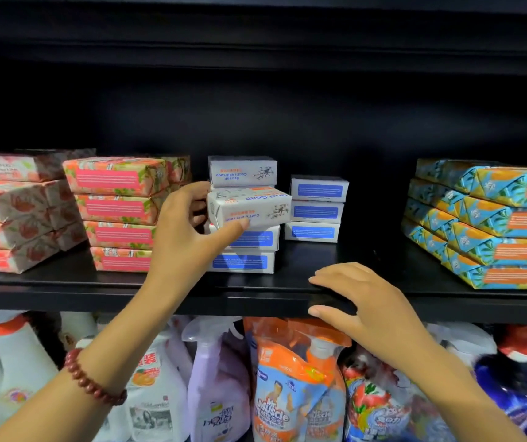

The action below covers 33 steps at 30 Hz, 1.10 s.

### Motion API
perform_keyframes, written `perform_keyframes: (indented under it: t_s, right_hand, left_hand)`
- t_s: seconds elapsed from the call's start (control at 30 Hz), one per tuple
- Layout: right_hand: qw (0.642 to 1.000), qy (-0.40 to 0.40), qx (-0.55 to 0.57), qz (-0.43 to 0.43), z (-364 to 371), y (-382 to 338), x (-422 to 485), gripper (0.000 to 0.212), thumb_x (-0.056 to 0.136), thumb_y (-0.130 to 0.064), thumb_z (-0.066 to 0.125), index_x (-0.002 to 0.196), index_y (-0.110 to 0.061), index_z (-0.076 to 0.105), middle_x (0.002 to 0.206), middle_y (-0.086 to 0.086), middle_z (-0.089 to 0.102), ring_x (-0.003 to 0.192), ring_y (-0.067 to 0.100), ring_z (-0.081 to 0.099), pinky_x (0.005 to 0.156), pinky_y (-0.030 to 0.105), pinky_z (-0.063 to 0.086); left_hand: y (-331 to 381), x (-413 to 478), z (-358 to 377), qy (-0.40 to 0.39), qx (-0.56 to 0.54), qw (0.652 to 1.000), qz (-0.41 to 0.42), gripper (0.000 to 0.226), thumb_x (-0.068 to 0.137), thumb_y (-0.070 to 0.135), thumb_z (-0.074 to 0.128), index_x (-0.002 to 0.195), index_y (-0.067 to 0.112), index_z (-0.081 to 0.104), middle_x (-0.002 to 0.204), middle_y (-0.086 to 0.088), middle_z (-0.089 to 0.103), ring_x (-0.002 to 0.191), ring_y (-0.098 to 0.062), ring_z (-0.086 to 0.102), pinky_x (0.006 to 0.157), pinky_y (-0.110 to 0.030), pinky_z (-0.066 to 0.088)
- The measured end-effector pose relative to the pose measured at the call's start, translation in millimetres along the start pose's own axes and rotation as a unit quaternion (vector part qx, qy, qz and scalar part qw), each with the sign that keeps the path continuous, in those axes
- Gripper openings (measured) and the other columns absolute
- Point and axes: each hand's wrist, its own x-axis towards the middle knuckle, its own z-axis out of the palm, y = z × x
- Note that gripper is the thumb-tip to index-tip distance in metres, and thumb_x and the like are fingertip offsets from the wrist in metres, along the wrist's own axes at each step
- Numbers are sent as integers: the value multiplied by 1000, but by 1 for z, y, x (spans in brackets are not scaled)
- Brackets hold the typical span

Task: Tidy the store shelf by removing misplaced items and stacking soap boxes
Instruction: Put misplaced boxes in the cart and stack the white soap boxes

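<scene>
The left hand [188, 228] pinches a white soap box [249, 206] that sits crooked on its pile. It should turn the box straight and press it level. The right hand [361, 301] rests with loose fingers on the shelf edge [160, 301].

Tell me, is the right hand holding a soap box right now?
No, the right hand rests open on the shelf front edge and holds nothing; only the left hand grips a white soap box.

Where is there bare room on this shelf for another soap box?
Widest: between the shorter white stack and the blue-orange stacks. The shelf's front strip is bare too. Pink stacks crowd the left, beside the box the left hand holds.
</scene>
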Motion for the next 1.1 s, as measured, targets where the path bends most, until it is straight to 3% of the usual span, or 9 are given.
perform_keyframes:
  t_s: [0.1, 0.23, 0.37, 0.5, 0.6, 0.77, 0.87, 1.0, 1.1]
  right_hand:
    - [1000, 5, -7, 0, 2, 0, -1, 47, 77, -57, 54, 110, -27, 68, 109, -14, 65, 105, 1, 51, 75, 3, 30]
    - [1000, 6, -18, 4, 2, 0, -2, 47, 78, -58, 53, 111, -28, 67, 109, -14, 64, 103, 1, 54, 76, 2, 29]
    - [1000, -21, 17, 9, -4, -1, 1, 45, 82, -55, 60, 118, -28, 63, 117, -17, 59, 112, 1, 51, 85, 8, 36]
    - [997, 8, 69, 33, -13, 0, 16, 42, 81, -45, 65, 116, -22, 64, 114, -12, 61, 107, 4, 54, 92, 20, 42]
    - [992, 100, 42, 58, -14, 8, 41, 44, 82, -36, 68, 120, -14, 62, 119, -2, 60, 112, 13, 53, 94, 22, 38]
    - [986, 147, -10, 80, -14, 18, 86, 50, 85, -28, 66, 129, -10, 52, 128, 5, 52, 122, 20, 43, 97, 25, 34]
    - [984, 106, -97, 102, -11, 21, 107, 48, 87, -33, 63, 126, -8, 50, 122, 9, 52, 117, 24, 43, 95, 33, 38]
    - [975, 81, -176, 109, -3, 22, 116, 41, 90, -35, 59, 117, -6, 52, 116, 12, 56, 111, 28, 49, 94, 34, 37]
    - [970, 95, -198, 105, 1, 22, 117, 34, 88, -27, 62, 113, -5, 54, 117, 14, 54, 113, 30, 46, 93, 34, 38]
  left_hand:
    - [-6, -1, 2, 16, 23, 999, 31, 46, 76, 22, 77, 117, 18, 56, 117, 3, 54, 111, -13, 56, 90, -29, 52]
    - [-11, -2, 6, 4, 11, 1000, 26, 47, 82, 21, 71, 125, 14, 53, 123, -2, 54, 113, -16, 57, 92, -36, 52]
    - [-8, -10, 7, 24, 45, 997, 53, 44, 85, 23, 69, 125, 14, 53, 125, -1, 51, 117, -8, 49, 95, -35, 49]
    - [12, -22, 7, 82, 95, 977, 172, 33, 81, 18, 67, 112, 8, 60, 121, -5, 55, 116, -12, 47, 99, -24, 40]
    - [22, -34, 18, 10, 63, 975, 214, 18, 82, 16, 65, 98, 7, 64, 103, -1, 63, 97, -11, 57, 83, -24, 47]
    - [7, -54, 53, -163, 117, 965, 166, 29, 80, 44, 57, 95, 21, 67, 89, 11, 66, 83, -4, 58, 71, -23, 47]
    - [1, -55, 60, -185, 190, 949, 170, 36, 81, 54, 47, 91, 27, 68, 87, 14, 67, 82, -7, 60, 63, -22, 45]
    - [2, -53, 60, -183, 190, 955, 136, 38, 78, 60, 44, 85, 33, 69, 87, 19, 67, 85, 1, 57, 65, -16, 43]
    - [2, -53, 60, -180, 190, 956, 131, 37, 77, 61, 45, 83, 34, 69, 87, 21, 68, 86, 2, 57, 66, -16, 44]
